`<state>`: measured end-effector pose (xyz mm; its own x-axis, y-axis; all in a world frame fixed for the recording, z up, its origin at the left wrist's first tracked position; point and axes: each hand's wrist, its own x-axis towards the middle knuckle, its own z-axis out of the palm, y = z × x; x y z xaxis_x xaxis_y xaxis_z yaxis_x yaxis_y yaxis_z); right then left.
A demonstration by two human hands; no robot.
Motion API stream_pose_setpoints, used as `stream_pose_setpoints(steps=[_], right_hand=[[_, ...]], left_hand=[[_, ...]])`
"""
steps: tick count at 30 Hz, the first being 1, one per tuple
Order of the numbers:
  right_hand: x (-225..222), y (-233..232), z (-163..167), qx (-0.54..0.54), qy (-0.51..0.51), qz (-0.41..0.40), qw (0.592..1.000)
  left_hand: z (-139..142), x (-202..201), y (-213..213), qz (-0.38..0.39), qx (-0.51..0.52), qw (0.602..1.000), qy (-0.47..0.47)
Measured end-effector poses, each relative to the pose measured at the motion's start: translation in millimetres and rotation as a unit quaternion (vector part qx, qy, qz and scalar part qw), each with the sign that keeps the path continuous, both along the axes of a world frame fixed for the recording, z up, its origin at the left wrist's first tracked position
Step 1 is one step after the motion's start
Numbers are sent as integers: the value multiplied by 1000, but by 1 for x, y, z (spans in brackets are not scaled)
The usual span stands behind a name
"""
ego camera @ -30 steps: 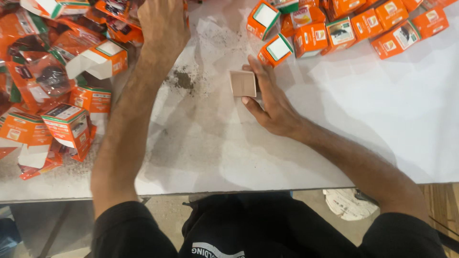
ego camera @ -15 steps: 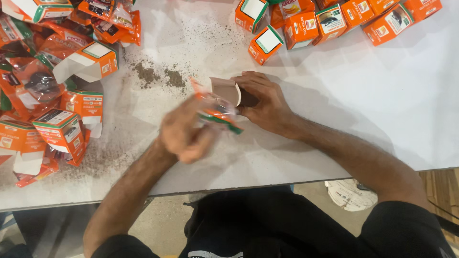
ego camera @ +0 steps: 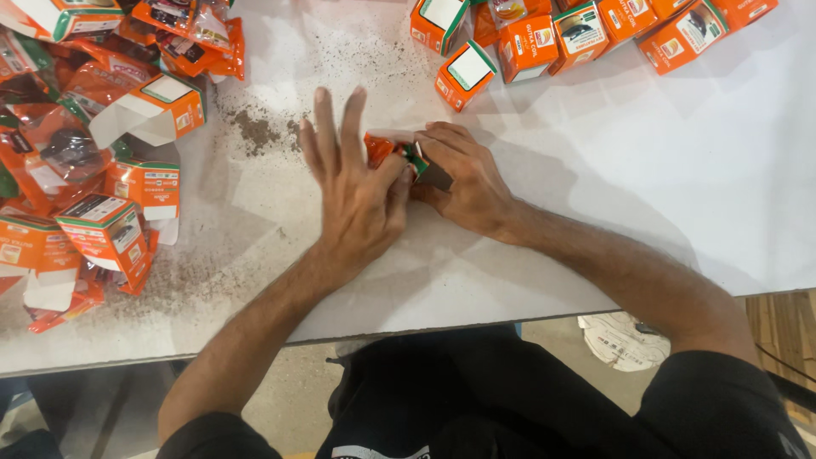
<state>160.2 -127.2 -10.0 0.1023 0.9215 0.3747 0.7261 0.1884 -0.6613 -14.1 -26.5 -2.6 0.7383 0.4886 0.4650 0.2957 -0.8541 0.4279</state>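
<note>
Since half a second ago, the left hand (ego camera: 361, 191) has been moved up and across, so it is now pressed flat against the small orange packet (ego camera: 380, 150) in the middle of the frame. Its fingers are spread wide and stretched out, and the packet is pushed with the palm and thumb side, not gripped. The right hand (ego camera: 463, 183) is kept where it was, curled around a small box (ego camera: 432, 172), which is held against the white desk (ego camera: 595, 170). The packet and the box are touching each other between the two hands; how far the packet is inside the box cannot be told.

At the upper left of the frame, a heap of orange packets (ego camera: 59, 153) and open orange boxes (ego camera: 144, 110) is piled on the desk. At the upper right of the frame, more orange boxes (ego camera: 544, 42) are laid close together. Dark crumbs (ego camera: 255, 127) are scattered on the desk just left of the left hand. Black clothes are seen at the bottom of the frame.
</note>
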Motion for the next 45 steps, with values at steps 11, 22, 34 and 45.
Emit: stream_pose_setpoints(steps=[11, 22, 34, 45], right_hand=[[0, 1, -4, 18, -31, -9, 999], [-10, -6, 2, -20, 151, -24, 988], [-13, -4, 7, 61, -124, -2, 990], [-13, -7, 2, -20, 22, -20, 999]], left_hand=[[-10, -4, 21, -40, -410, 905, -105], [-17, 24, 31, 6, -397, 916, -62], [5, 4, 60, -105, -695, 705, -93], [2, 4, 24, -131, -130, 975, -120]])
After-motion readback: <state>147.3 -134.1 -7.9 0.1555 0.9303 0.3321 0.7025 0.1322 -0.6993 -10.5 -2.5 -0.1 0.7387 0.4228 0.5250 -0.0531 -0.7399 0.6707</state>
